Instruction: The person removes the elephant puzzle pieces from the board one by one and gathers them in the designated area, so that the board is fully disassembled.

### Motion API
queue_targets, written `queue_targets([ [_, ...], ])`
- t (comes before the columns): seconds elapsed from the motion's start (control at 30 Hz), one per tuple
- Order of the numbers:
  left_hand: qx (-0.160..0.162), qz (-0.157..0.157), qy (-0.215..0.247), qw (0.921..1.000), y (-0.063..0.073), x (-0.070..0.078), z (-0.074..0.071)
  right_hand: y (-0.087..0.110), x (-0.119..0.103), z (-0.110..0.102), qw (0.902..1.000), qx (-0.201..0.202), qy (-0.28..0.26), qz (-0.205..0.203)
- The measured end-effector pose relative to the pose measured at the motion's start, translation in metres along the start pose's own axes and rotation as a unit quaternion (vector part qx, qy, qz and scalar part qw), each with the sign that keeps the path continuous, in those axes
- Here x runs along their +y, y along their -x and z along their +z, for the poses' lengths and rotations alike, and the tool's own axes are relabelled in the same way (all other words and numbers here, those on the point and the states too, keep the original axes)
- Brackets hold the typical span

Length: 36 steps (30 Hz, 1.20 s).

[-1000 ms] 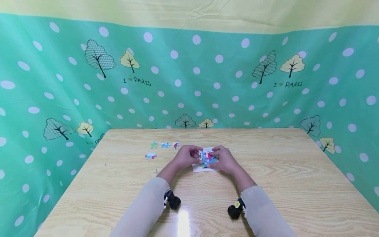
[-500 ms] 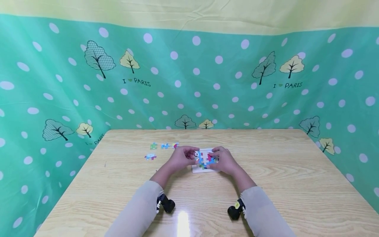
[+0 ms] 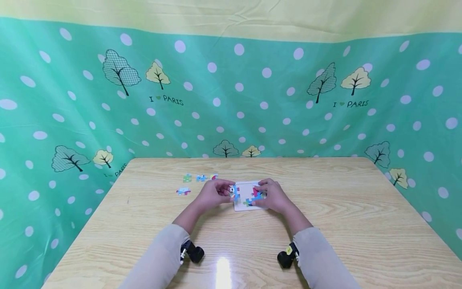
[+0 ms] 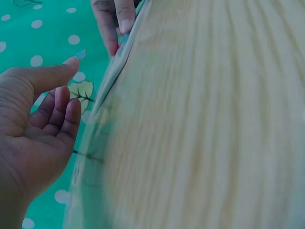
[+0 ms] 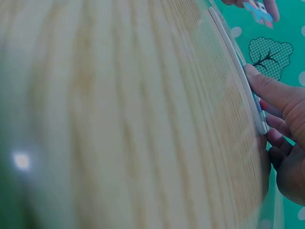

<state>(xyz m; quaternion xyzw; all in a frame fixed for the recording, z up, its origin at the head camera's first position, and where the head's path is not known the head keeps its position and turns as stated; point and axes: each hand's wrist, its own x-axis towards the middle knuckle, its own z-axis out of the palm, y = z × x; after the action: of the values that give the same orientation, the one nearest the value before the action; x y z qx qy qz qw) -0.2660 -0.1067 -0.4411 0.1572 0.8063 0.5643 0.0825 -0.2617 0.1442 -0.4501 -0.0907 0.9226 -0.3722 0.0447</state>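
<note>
My left hand (image 3: 212, 194) pinches a blue jigsaw piece (image 3: 234, 192) with a white face printed on it, at the left edge of a white puzzle tray (image 3: 246, 188). In the left wrist view the piece (image 4: 81, 54) sticks out beyond the thumb tip, raised off the table; the other fingers are curled in. My right hand (image 3: 273, 196) grips the tray's right side, thumb at the front and fingers farther back. Red, blue and green pieces (image 3: 257, 195) lie in the tray beside its fingertips, partly covered by them. The tray's upper left part shows bare white.
Several loose jigsaw pieces lie on the wooden table (image 3: 343, 208) left of the tray: a green one (image 3: 187, 178), a blue one (image 3: 201, 178), a red and yellow one (image 3: 213, 176) and a pale blue one (image 3: 183, 191). A polka-dot curtain (image 3: 231, 100) hangs behind the table.
My left hand has moved left, carrying the blue piece from over the tray to its left edge and baring more white tray. The right hand has stayed in place.
</note>
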Motion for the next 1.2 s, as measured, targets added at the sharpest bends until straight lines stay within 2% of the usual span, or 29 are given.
queue_targets([
  [0.17, 0.005, -0.008, -0.003, 1.0000, 0.005, -0.005, -0.009, 0.000, 0.001, 0.000, 0.9999, 0.000, 0.011, -0.003],
  [0.47, 0.033, -0.020, -0.008, 0.9992, 0.015, -0.004, -0.027, 0.000, 0.001, 0.000, 0.9998, 0.001, 0.016, -0.010],
  [0.6, 0.033, -0.028, -0.008, 0.9990, 0.018, -0.006, -0.035, 0.000, 0.002, 0.000, 0.9998, 0.003, 0.016, -0.009],
  [0.9, 0.037, -0.034, -0.037, 0.9981, 0.022, -0.023, -0.055, -0.001, 0.003, 0.001, 0.9999, 0.005, 0.014, -0.004],
  [1.2, 0.041, -0.038, -0.071, 0.9959, 0.027, -0.025, -0.078, 0.000, 0.002, 0.002, 0.9998, 0.007, 0.016, -0.005],
])
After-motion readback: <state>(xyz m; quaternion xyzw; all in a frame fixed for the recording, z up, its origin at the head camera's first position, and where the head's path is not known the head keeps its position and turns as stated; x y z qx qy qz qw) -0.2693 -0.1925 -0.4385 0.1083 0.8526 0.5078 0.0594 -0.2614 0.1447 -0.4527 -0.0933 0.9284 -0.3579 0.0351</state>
